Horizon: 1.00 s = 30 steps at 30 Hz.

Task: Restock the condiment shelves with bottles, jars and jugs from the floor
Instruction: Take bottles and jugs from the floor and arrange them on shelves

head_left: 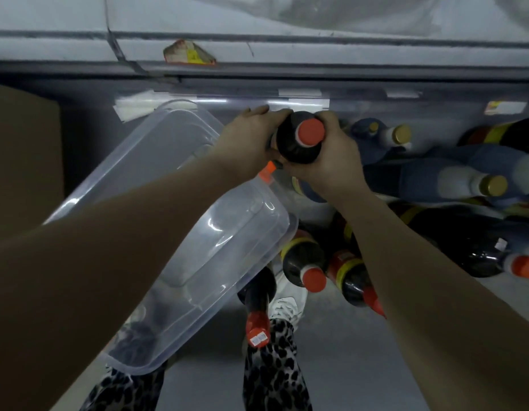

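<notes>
A dark bottle with a red cap [298, 140] is held upright between both my hands, close to the grey shelf edge [257, 69]. My left hand [248, 137] wraps its left side and my right hand [334, 155] its right side. Below on the floor lie several more dark bottles with red caps [304, 262], one with a pointed red spout [355, 280] and one near my shoe [257, 301]. To the right lie blue-labelled bottles with gold caps [453, 182].
A clear plastic tub [198, 232] lies tilted on the floor at the left, under my left forearm. A brown cardboard box [23, 155] stands at far left. My legs and white shoe [287, 304] are at the bottom centre.
</notes>
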Tool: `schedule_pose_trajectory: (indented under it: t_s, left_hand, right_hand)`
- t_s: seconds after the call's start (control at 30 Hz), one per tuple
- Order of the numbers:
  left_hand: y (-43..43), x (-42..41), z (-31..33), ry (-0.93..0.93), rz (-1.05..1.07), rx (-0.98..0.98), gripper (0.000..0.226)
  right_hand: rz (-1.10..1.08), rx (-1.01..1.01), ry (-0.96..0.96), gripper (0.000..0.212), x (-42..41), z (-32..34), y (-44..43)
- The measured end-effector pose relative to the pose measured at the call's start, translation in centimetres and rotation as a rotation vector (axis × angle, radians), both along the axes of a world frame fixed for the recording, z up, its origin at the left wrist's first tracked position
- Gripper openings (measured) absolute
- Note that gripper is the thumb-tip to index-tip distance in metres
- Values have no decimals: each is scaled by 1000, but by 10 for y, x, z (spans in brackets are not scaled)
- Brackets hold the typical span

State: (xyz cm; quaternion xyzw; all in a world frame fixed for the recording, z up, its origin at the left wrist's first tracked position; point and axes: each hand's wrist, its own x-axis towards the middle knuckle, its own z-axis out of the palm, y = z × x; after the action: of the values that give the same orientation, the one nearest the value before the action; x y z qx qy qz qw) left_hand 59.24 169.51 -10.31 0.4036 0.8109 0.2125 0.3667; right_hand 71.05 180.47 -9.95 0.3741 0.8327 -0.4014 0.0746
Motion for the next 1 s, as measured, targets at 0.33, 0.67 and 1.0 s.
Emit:
schedule_pose_trajectory:
  t_s: [0.33,0.67,1.0]
  left_hand:
    - [5,-2,53,-382,158,267,71]
    - [15,-19,211,-542,147,325,50]
    - [-42,-15,374,-631,201,341,51]
  right_hand:
    - [-249,-102,272,67,12,54,14]
    - [-521,-311,403,54,5,213,15]
    - [-488,-370,458,52,4,384,-30]
